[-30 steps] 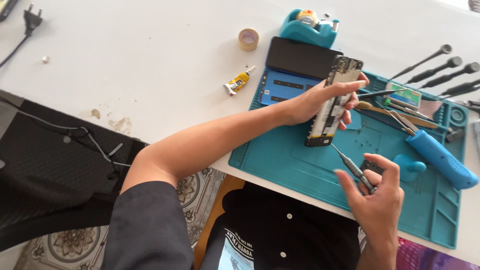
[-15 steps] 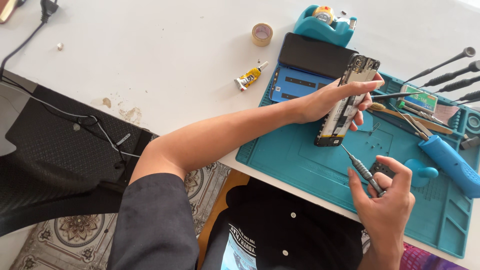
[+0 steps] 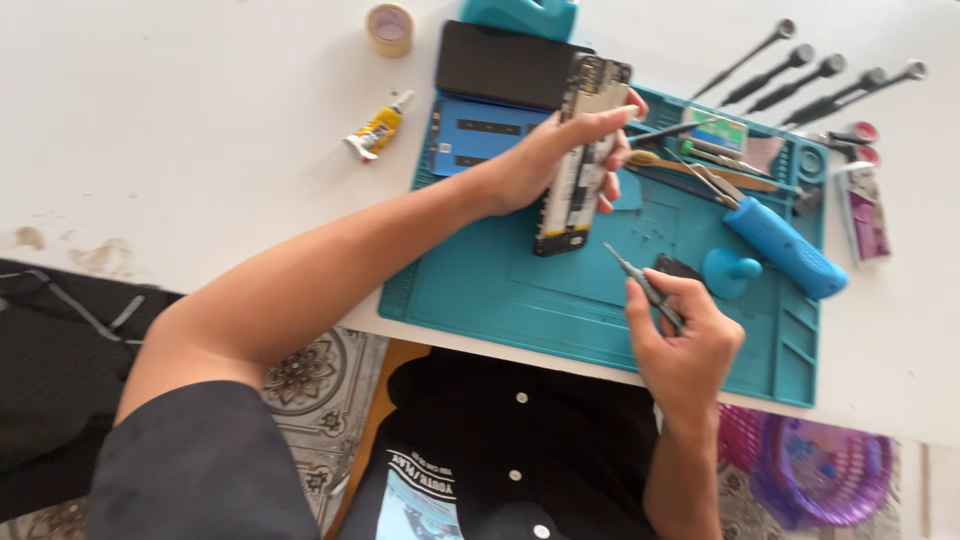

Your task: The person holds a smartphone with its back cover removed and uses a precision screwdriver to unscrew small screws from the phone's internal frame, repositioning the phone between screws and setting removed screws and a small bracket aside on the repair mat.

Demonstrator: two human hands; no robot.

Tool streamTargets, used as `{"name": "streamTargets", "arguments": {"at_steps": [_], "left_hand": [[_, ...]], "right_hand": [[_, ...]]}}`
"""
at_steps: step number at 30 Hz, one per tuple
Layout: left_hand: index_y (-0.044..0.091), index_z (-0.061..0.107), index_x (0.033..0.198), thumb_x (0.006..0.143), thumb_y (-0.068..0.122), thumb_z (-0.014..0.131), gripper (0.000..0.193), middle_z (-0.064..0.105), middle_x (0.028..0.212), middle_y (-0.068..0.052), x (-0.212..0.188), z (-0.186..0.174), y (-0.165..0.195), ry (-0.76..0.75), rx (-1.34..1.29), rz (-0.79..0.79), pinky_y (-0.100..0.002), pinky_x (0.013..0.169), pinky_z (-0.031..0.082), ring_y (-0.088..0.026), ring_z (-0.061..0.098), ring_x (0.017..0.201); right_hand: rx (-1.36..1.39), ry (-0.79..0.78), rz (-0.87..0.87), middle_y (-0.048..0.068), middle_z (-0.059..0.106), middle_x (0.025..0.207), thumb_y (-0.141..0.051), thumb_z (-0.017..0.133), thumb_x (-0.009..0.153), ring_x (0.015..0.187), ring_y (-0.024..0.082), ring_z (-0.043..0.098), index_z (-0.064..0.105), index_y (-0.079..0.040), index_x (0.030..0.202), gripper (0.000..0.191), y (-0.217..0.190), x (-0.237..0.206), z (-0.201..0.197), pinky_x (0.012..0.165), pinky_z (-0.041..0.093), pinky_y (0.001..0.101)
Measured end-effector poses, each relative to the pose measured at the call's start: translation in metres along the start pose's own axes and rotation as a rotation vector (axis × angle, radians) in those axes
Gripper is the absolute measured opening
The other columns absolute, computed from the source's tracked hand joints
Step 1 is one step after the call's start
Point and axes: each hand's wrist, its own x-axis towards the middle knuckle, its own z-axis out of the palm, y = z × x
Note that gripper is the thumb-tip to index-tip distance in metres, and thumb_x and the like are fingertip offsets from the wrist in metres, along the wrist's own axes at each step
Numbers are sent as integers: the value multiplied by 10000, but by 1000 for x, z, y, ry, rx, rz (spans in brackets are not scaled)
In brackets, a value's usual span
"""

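Observation:
My left hand [image 3: 556,152] grips an opened phone body [image 3: 580,180], tilted on its edge above the teal work mat [image 3: 500,290], its bare circuit side facing right. My right hand [image 3: 686,340] is closed on thin metal tweezers [image 3: 640,282], whose tips point up-left toward the phone's lower end without touching it. A black phone screen [image 3: 500,66] and a blue back panel [image 3: 470,132] lie at the mat's far left corner, behind my left hand.
A blue electric screwdriver [image 3: 785,245] and a blue suction cup [image 3: 732,272] lie right of the tweezers. Several black screwdrivers [image 3: 800,85] fan out at the back right. A small glue tube [image 3: 376,128] and a tape roll [image 3: 391,28] sit on the white table [image 3: 180,120].
The view has shifted, so everything sits lower and more to the left. My left hand keeps holding the phone body; my right hand with the tweezers has edged closer to the phone's lower end.

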Motion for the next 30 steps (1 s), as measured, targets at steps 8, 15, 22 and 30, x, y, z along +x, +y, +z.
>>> {"name": "streamTargets", "arguments": {"at_steps": [8, 15, 22, 30], "left_hand": [[37, 425, 1426, 938, 612, 589, 771, 568, 909, -37, -7, 5, 15, 7, -21, -26, -364, 759, 671, -170, 715, 823], [33, 417, 1427, 907, 632, 581, 810, 581, 909, -37, -4, 6, 13, 14, 22, -30, -351, 743, 680, -164, 728, 818], [15, 416, 1405, 931, 619, 572, 783, 579, 906, -37, -5, 6, 13, 9, 22, -32, -359, 749, 681, -169, 730, 817], [34, 433, 1412, 948, 572, 587, 728, 581, 890, -34, -6, 7, 16, 21, -37, -45, -360, 750, 675, -164, 721, 812]], "right_hand": [[-122, -133, -42, 102, 686, 800, -137, 787, 900, 637, 175, 643, 737, -58, 1086, 208, -24, 9, -7, 573, 490, 328], [-358, -551, 0, 153, 722, 825, -170, 620, 909, 705, 350, 675, 607, -237, 1412, 508, -44, 26, -26, 659, 512, 457], [-469, -648, 81, 189, 709, 812, -174, 596, 878, 738, 389, 679, 553, -266, 1455, 586, -43, 28, -33, 709, 507, 492], [-496, -590, 169, 269, 675, 716, -220, 599, 877, 668, 455, 681, 417, -80, 1531, 693, -35, 33, -26, 695, 515, 529]]}}
